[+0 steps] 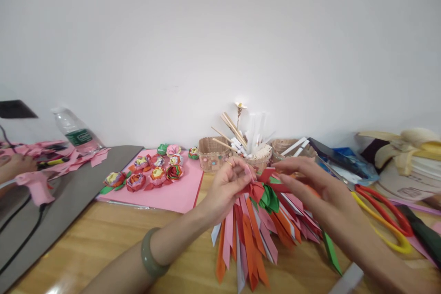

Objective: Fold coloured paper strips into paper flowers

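My left hand [231, 183], a ring on one finger, pinches a half-formed folded paper flower [257, 191] with red and pink strips and a green part [269, 200] on its right. To the right of the flower, my right hand [310, 186] has its fingers stretched out and apart. Its fingertips are close to a red strip of the flower; whether they touch it I cannot tell. Under both hands, many folded paper strips [248, 239] in orange, pink, red and white fan out over the table.
Several finished paper flowers [158, 175] lie on a pink sheet [175, 200]. Baskets [212, 154] with sticks stand by the wall. Scissors [386, 213] and banana peel [403, 144] are at right. At left are a bottle [77, 131], a pink glue gun [36, 186] and another person's hand [15, 165].
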Action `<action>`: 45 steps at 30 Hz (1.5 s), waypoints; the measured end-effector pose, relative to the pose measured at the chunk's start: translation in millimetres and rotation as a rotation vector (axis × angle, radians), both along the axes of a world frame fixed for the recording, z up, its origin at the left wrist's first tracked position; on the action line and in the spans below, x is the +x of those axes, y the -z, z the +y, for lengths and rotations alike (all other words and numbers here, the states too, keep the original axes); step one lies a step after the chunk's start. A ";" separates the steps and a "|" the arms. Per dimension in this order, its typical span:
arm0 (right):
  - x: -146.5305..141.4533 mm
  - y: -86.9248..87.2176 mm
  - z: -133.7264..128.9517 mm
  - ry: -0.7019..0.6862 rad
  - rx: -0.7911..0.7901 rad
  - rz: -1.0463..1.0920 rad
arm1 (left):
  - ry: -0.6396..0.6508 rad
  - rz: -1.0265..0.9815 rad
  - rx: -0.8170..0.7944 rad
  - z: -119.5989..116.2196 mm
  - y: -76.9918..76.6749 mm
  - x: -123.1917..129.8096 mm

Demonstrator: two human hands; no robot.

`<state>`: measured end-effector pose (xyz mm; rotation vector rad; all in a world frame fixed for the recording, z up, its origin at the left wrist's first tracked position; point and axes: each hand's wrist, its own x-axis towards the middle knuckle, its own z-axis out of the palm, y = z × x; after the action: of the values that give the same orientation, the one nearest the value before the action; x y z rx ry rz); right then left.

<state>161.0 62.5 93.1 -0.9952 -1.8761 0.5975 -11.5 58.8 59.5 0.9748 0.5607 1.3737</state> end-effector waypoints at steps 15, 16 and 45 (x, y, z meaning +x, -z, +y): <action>-5.4 4.3 -12.9 0.116 0.640 -0.180 | -0.261 0.456 0.389 -10.3 -8.3 -2.9; -5.1 4.1 -13.2 0.121 0.669 -0.189 | -0.295 0.488 0.430 -11.0 -9.0 -2.9; -1.1 0.6 -16.6 0.097 0.730 -0.231 | -0.679 0.699 0.976 -14.2 -15.5 -3.7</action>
<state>159.9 45.9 92.5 -0.6708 -1.9969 -0.2749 -15.1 44.7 75.0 2.2512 0.7891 1.9555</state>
